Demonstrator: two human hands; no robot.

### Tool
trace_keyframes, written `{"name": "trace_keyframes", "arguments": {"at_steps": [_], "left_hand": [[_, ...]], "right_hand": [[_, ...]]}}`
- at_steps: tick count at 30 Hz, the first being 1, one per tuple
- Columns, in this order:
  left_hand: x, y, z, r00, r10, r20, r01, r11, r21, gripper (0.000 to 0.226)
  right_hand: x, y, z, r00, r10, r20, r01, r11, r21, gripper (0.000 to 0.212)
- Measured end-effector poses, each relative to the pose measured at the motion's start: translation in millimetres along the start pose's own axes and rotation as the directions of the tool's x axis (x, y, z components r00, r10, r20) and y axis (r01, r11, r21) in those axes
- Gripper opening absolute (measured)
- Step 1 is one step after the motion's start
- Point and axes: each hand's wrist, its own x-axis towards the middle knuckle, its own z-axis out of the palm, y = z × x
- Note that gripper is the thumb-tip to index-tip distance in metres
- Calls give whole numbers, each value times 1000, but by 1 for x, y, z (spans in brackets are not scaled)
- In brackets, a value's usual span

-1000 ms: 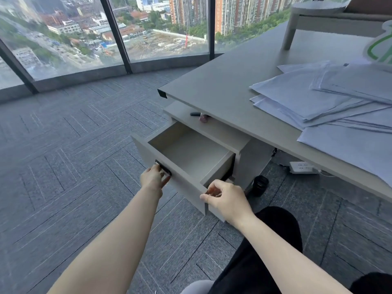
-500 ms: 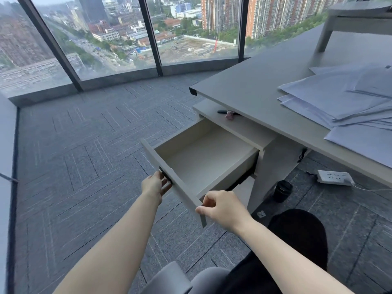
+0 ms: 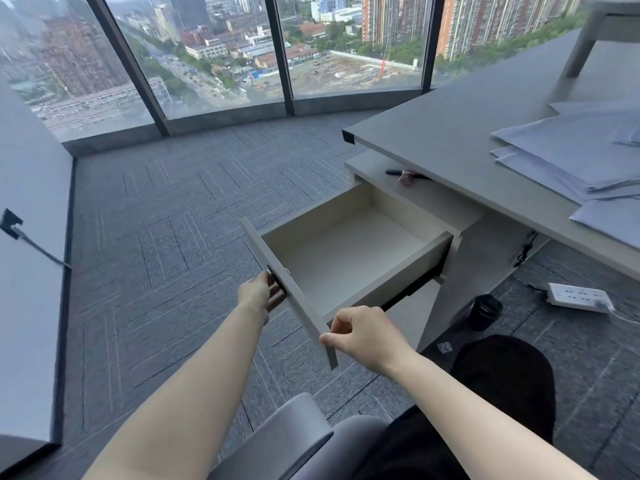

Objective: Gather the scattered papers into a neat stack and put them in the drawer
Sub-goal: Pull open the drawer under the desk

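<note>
I hold the pale grey laminate drawer (image 3: pixel 349 258) open beneath the grey counter (image 3: pixel 460 133), its cream interior bare. My left hand (image 3: pixel 258 296) is hooked on the small dark metal pull (image 3: pixel 275 280) at the middle of the drawer front, fingers curled behind it as far as the angle lets me judge. My right hand (image 3: pixel 363 332) pinches the near end of the front panel between thumb and bent fingers. Both grips are closed on the drawer, neither carrying paper. The loose white sheets of paper (image 3: pixel 568 154) lie fanned and overlapping on the counter at my far right, well apart from the drawer and not yet squared up. The step in hand is readying the drawer; gathering has not begun. Next I should let go with both hands, turn right, and sweep the sheets together, tapping their edges flush before lowering them into the open box.
</note>
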Motion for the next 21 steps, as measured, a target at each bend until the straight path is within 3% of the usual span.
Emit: {"name": "trace_keyframes", "arguments": {"at_steps": [11,21], "left_hand": [[-4,1,-22,999,13,-29,-13,1000,-3,16],[-4,0,-27,995,41,-86,-37,998,51,20]], "right_hand": [[-3,-16,10,997,-39,64,43,997,-60,25],[-4,-21,11,996,-43,81,49,996,-70,23]]}}
